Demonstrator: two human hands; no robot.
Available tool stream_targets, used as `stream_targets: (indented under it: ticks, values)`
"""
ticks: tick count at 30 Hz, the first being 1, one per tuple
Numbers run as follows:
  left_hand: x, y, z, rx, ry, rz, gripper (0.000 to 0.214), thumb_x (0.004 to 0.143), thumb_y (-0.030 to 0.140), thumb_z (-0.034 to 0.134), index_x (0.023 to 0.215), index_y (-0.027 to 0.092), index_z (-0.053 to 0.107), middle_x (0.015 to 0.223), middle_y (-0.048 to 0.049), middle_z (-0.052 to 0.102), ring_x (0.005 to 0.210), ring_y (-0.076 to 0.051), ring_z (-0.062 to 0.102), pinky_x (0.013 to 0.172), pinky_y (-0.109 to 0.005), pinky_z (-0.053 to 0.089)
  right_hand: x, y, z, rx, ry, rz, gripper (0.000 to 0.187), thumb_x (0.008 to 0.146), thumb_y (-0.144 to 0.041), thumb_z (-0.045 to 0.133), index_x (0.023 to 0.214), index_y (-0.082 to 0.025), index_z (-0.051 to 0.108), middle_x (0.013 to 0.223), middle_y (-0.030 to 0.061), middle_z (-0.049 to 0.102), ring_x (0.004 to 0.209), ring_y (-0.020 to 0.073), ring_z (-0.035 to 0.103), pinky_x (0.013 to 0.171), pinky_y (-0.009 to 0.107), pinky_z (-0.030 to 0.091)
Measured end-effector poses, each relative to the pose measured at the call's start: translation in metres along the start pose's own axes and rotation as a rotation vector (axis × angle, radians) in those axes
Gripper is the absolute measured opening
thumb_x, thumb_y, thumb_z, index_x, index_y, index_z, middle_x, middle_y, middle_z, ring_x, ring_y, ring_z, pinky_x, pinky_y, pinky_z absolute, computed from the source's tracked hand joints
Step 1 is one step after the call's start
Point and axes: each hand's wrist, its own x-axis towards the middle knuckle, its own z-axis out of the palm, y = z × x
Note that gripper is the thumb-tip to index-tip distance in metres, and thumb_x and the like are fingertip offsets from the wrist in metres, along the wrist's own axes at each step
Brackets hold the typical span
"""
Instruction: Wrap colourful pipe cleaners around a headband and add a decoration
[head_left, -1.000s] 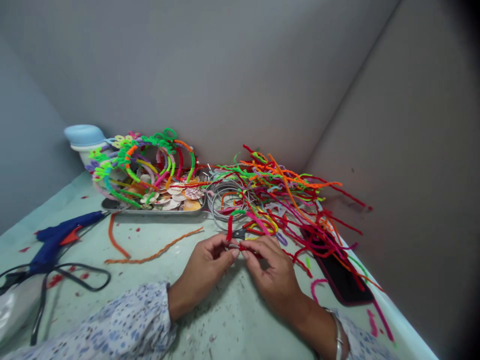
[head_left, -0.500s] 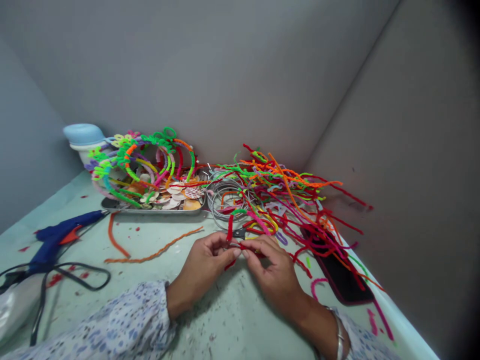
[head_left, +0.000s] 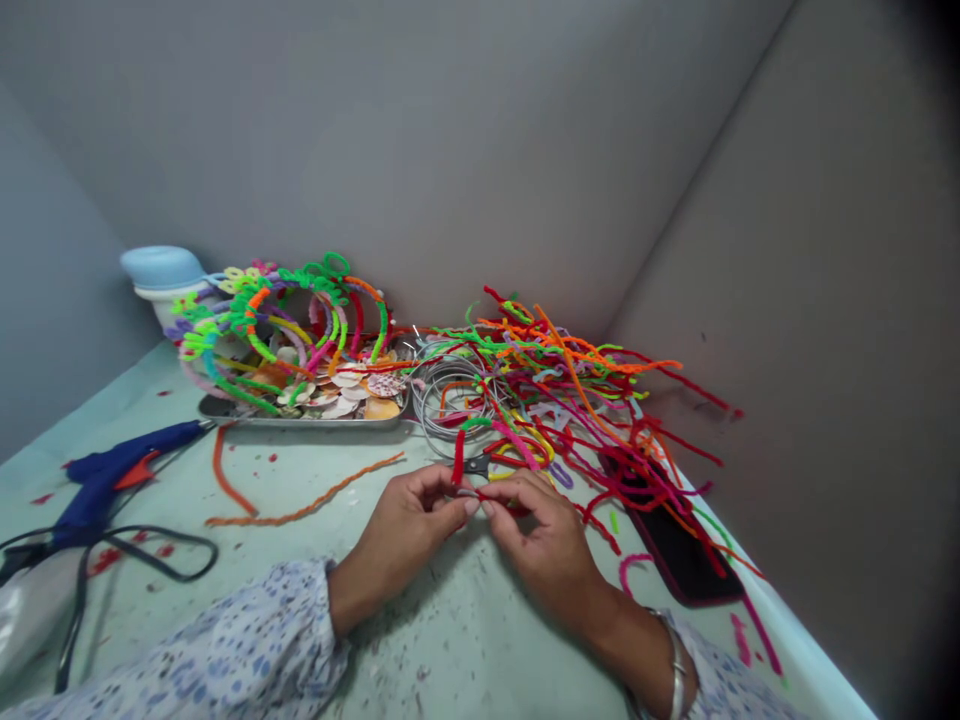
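Fingertips of the left hand (head_left: 409, 530) and the right hand (head_left: 544, 545) meet, both pinched narrowly on a red pipe cleaner (head_left: 458, 462) just above the table (head_left: 450, 640), one end sticking up toward twelve o'clock. A pile of pipe cleaners (head_left: 570, 390) spreads from twelve to two o'clock of the hands, with wire rings (head_left: 442, 395) at its near edge. A tray (head_left: 300, 418) of shells sits at eleven o'clock, an orange pipe cleaner (head_left: 315, 508) and a blue glue gun (head_left: 112, 475) at nine, and a phone (head_left: 682, 560) at three.
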Motion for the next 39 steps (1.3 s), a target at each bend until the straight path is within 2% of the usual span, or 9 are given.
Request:
stream_targets:
  ticks: [6, 16, 22, 27, 33, 39]
  values:
    - [0.0, -0.003, 0.0, 0.058, -0.026, -0.003, 0.017, 0.076, 0.03, 0.068, 0.079, 0.014, 0.064, 0.063, 0.0023, 0.055, 0.054, -0.009, 0.042, 0.052, -0.021, 0.033, 0.001, -0.001, 0.0, -0.019, 0.02, -0.011, 0.01, 0.082, -0.016, 0.059, 0.086, -0.022, 0.065, 0.079, 0.0005, 0.065, 0.08, 0.0174, 0.059, 0.074, 0.032, 0.046]
    - [-0.002, -0.003, 0.001, 0.005, -0.099, -0.003, 0.016, 0.079, 0.03, 0.063, 0.08, 0.014, 0.061, 0.066, 0.0011, 0.054, 0.058, -0.01, 0.044, 0.055, -0.022, 0.034, 0.002, -0.003, 0.0, -0.045, 0.032, -0.068, 0.011, 0.081, -0.015, 0.057, 0.085, -0.023, 0.064, 0.078, 0.0006, 0.065, 0.077, 0.0177, 0.058, 0.072, 0.032, 0.046]
    - [-0.001, -0.002, 0.001, 0.01, -0.088, -0.013, 0.016, 0.079, 0.029, 0.063, 0.079, 0.013, 0.062, 0.065, 0.0015, 0.054, 0.056, -0.009, 0.042, 0.053, -0.022, 0.033, 0.001, -0.002, 0.001, -0.048, 0.022, -0.049, 0.01, 0.081, -0.016, 0.057, 0.085, -0.022, 0.063, 0.079, 0.0017, 0.065, 0.079, 0.0187, 0.059, 0.073, 0.034, 0.047]
    - [0.001, 0.0, 0.0, 0.021, -0.081, 0.0, 0.016, 0.077, 0.029, 0.065, 0.08, 0.013, 0.066, 0.065, 0.0007, 0.058, 0.056, -0.01, 0.045, 0.054, -0.022, 0.034, 0.001, 0.0, 0.001, -0.018, 0.001, -0.003, 0.013, 0.084, -0.02, 0.057, 0.094, -0.023, 0.066, 0.086, 0.0035, 0.068, 0.085, 0.0197, 0.061, 0.076, 0.035, 0.05]
    - [0.002, 0.004, -0.003, 0.037, -0.085, -0.011, 0.014, 0.076, 0.028, 0.066, 0.078, 0.014, 0.067, 0.064, 0.0009, 0.059, 0.056, -0.01, 0.046, 0.055, -0.021, 0.035, 0.001, 0.0, -0.001, 0.004, 0.0, -0.008, 0.015, 0.084, -0.019, 0.059, 0.094, -0.022, 0.069, 0.084, 0.0042, 0.068, 0.085, 0.0198, 0.063, 0.078, 0.036, 0.051]
    - [0.003, 0.006, -0.004, 0.08, -0.095, 0.008, 0.015, 0.077, 0.027, 0.064, 0.073, 0.013, 0.063, 0.06, 0.0032, 0.053, 0.055, -0.009, 0.042, 0.053, -0.021, 0.033, 0.002, 0.001, 0.0, 0.013, 0.017, -0.025, 0.016, 0.083, -0.017, 0.059, 0.094, -0.021, 0.069, 0.083, 0.0039, 0.068, 0.085, 0.0193, 0.063, 0.076, 0.034, 0.051]
